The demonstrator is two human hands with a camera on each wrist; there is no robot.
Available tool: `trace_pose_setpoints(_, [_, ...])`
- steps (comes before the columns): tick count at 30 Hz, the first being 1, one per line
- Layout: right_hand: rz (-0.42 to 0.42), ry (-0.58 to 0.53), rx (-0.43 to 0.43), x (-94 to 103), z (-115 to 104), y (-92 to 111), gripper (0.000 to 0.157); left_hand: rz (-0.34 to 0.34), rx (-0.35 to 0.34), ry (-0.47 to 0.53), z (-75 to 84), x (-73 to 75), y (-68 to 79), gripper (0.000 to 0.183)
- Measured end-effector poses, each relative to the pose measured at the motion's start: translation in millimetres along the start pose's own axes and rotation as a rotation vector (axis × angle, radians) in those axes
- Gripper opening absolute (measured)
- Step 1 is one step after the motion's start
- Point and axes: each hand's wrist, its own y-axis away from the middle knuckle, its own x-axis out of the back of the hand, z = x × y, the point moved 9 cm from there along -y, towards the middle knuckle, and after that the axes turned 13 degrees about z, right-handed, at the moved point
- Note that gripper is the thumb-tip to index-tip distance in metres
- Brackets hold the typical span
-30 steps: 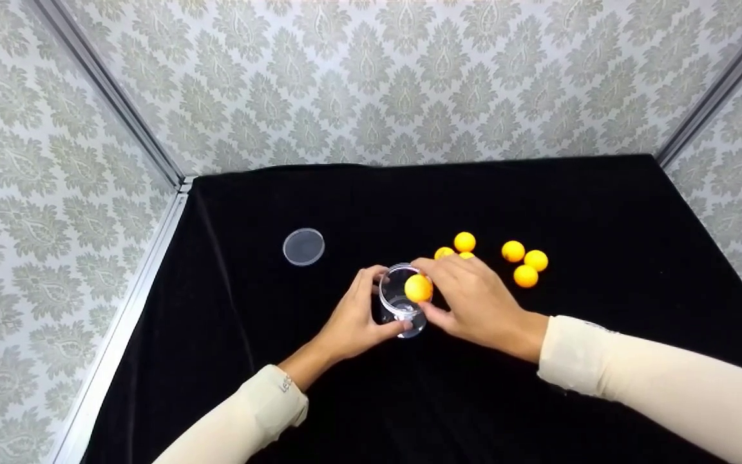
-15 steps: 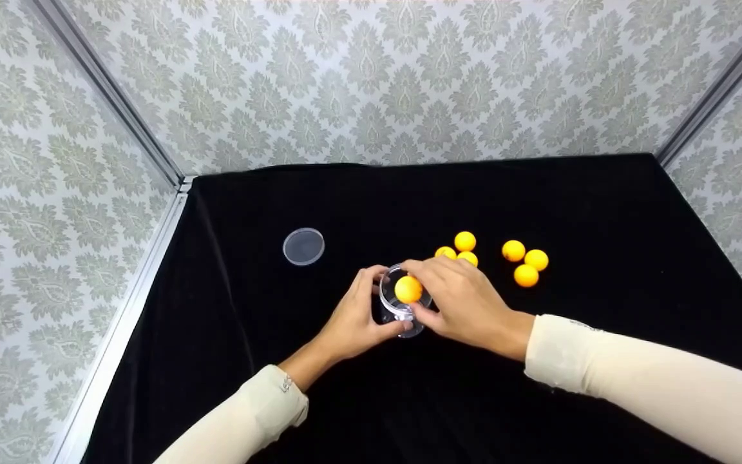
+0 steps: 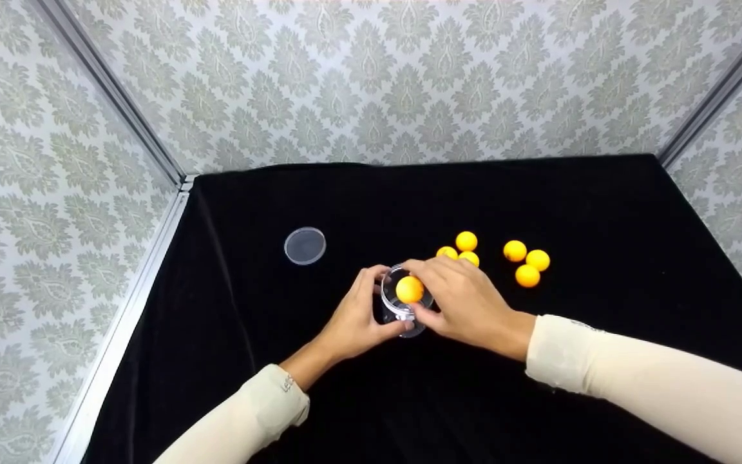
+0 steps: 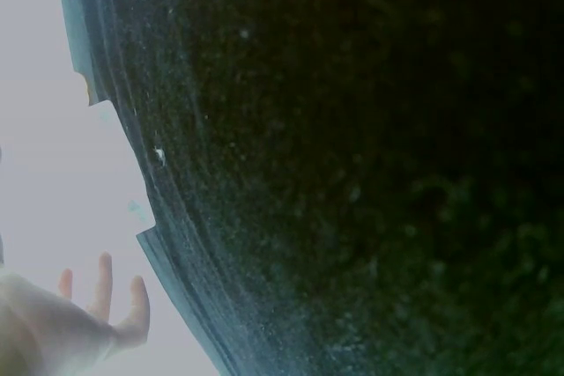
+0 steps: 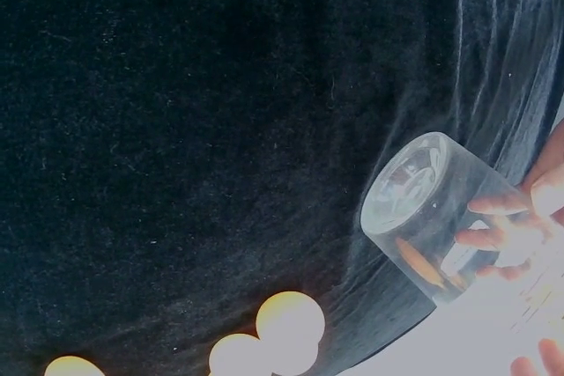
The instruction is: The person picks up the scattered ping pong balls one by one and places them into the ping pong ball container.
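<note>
My left hand (image 3: 358,322) grips a clear cylindrical jar (image 3: 413,327) from its left side, thumb in front and fingers behind. Over the jar's open mouth, my right hand (image 3: 467,306) pinches an orange ping-pong ball (image 3: 409,290) between thumb and fingers. Whether the ball is just above the rim or slightly inside it, I cannot tell. In the right wrist view the jar (image 5: 441,217) looks tilted, and fingers show through its wall. A washed-out hand (image 4: 66,328) appears at the lower left of the left wrist view; the jar is not visible there.
Beyond my right hand lie three orange balls (image 3: 466,241) close together. Another cluster of three balls (image 3: 527,276) is farther right. A clear round lid (image 3: 305,246) rests on the black cloth (image 3: 248,212) to the left. Patterned walls (image 3: 371,84) enclose the table.
The right hand has shifted slightly left, carrying the ball to nearer the middle of the jar's mouth. Over the last half second hardly anything moves. The left hand and jar stay put.
</note>
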Motion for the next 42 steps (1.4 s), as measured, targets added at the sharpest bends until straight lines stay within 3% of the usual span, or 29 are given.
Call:
trace_pose_setpoints(23, [0.0,0.026,-0.016,6.5,7,2,0.058,0.021,-0.007,-0.004,1.5,0.0,-1.2,0.09])
trace_pose_setpoints(42, [0.051,0.056,-0.071,30.1,46,9,0.055,0.009,0.007,-0.001,-1.4,-0.8,-1.2,0.091])
